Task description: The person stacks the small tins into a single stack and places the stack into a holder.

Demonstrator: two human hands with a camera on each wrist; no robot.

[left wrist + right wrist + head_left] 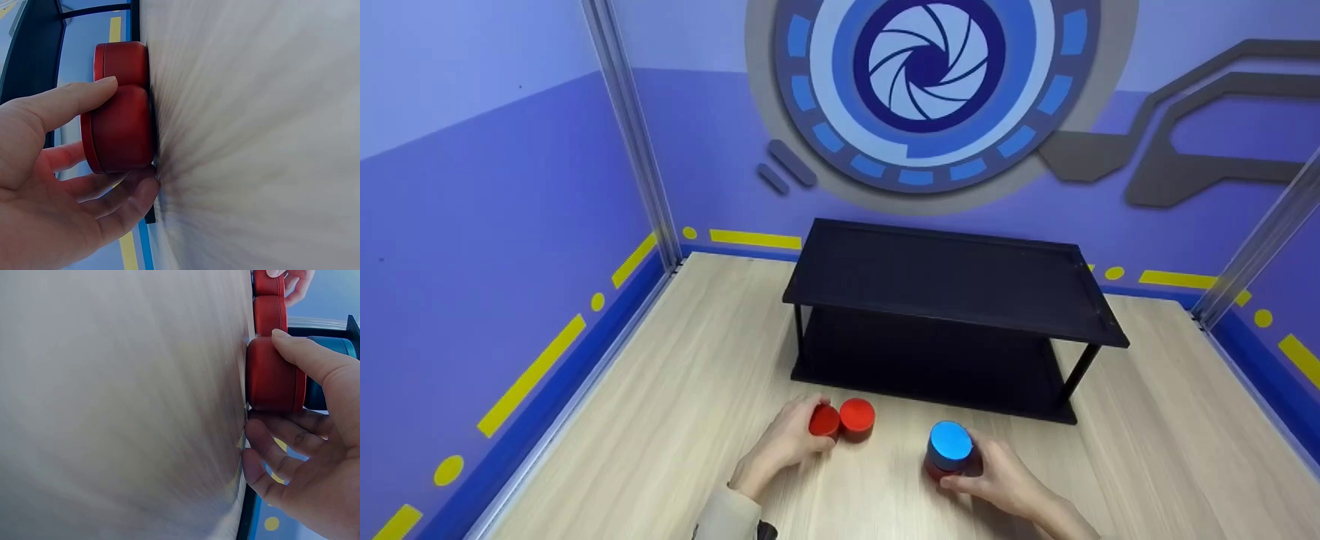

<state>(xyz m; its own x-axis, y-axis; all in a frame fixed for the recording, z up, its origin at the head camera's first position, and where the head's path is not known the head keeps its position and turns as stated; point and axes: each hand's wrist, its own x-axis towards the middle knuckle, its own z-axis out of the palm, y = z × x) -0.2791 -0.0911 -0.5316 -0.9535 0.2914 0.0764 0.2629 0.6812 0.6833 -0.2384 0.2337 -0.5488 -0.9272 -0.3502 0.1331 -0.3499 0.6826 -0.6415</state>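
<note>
My left hand (787, 439) grips a small red round tin (121, 128), thumb on one side and fingers around the other. A second red tin (858, 420) stands against it on the right, as the left wrist view also shows. Farther right, a blue tin (951, 441) sits on top of a third red tin (273, 377). My right hand (1006, 476) holds this stack from its right side; in the right wrist view the thumb presses the lower red tin and the fingers curve behind it. All the tins stand upright on the wooden table (877, 502).
Just behind the tins stands a black two-level shelf (952, 281), its lower board (915, 367) near the table surface and thin posts (1080, 375) at the corners. Blue-purple panels (495, 225) with metal corner posts (634, 127) enclose the table.
</note>
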